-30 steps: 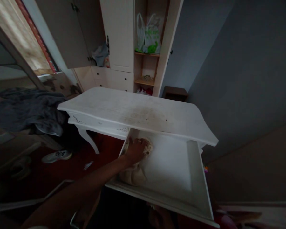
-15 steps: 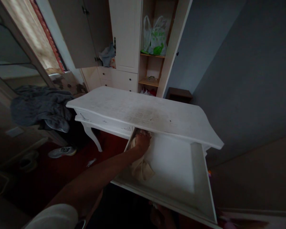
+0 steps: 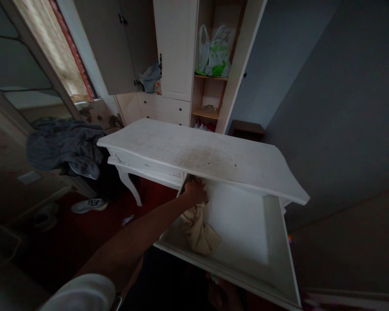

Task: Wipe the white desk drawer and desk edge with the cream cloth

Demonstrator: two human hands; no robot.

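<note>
My left hand (image 3: 195, 192) reaches into the pulled-out drawer (image 3: 235, 224) of a white table (image 3: 168, 140). Its fingers are closed on a beige cloth (image 3: 201, 231), bunched under the hand at the drawer's rear left corner. The cloth's loose end trails toward the drawer front and lies on the white bottom. In deep shadow below the drawer's front edge is my right hand (image 3: 219, 293), close to the front panel. Its fingers are too dark to make out.
Behind the table stands a white wardrobe (image 3: 174, 52) with doors ajar and plastic bags (image 3: 218, 56) on a shelf. At left lie a heap of grey clothing (image 3: 68, 147) and a shoe (image 3: 90, 205) on the red floor. A grey wall (image 3: 343, 108) rises at right.
The cloth's loose end has shifted right and toward the drawer front, with my left hand still on it. The whole view has moved slightly.
</note>
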